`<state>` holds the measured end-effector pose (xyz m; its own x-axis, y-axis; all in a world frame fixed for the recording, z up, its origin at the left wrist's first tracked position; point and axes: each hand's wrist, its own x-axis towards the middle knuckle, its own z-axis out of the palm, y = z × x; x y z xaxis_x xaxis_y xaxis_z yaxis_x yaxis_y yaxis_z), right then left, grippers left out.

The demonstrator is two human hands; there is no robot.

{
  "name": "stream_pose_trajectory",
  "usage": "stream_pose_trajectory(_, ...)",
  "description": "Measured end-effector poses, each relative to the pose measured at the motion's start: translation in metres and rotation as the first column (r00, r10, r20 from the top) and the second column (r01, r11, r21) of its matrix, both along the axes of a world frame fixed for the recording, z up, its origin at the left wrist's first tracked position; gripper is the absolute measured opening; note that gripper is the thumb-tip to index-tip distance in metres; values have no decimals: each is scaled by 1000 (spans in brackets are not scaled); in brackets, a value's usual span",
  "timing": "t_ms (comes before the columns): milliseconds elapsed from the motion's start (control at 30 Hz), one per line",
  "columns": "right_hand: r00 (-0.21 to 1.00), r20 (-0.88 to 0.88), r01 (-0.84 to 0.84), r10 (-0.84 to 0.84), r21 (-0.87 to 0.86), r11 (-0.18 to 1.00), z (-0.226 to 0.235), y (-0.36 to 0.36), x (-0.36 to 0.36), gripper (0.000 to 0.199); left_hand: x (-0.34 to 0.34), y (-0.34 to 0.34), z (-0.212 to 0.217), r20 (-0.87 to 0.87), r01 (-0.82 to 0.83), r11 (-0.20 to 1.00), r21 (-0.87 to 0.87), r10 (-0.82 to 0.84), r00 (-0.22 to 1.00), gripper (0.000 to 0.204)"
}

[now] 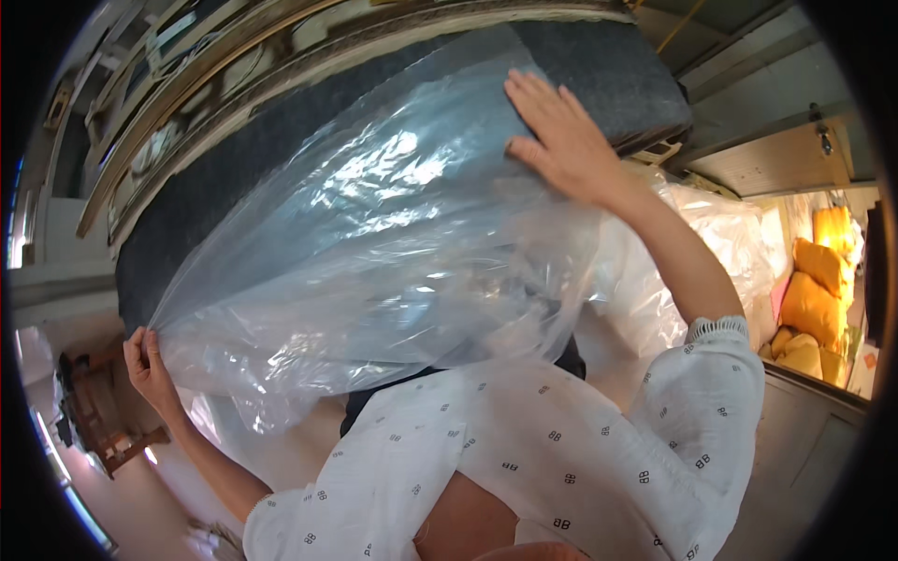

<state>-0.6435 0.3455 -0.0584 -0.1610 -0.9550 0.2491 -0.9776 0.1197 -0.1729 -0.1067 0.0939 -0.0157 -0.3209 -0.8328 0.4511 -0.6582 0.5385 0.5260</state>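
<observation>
A large clear plastic sheet (402, 234) spreads over a dark grey padded surface (599, 75) and hangs down toward my body in shiny folds. At its left edge, my left hand (145, 360) pinches the gathered plastic between thumb and fingers. My right hand (557, 131) lies flat on the sheet near its far right edge, fingers stretched and thumb apart. Between the hands the plastic is pulled taut along a slanting crease. The dark surface shows bare to the left of the sheet and at the far right.
Wooden slats and a shelf (178, 112) with cords run along the far side. More clear plastic (716, 243) bunches at the right. Beyond it, orange cushions (812, 299) show in a lit opening. A brown wooden piece of furniture (98, 411) stands at the left.
</observation>
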Motion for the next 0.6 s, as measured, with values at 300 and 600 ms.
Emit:
stream_pose_trajectory(300, 997, -46, -70, 69, -23, 997, -4, -47, -24, 50, 10, 84, -5, 34, -117, 982, -146, 123, 992, 10)
stream_pose_trajectory(600, 948, 317, 150, -34, -350, 925, -1, -110, -56, 14, 30, 151, -62, 227, -133, 888, -441, 253, 940, 28)
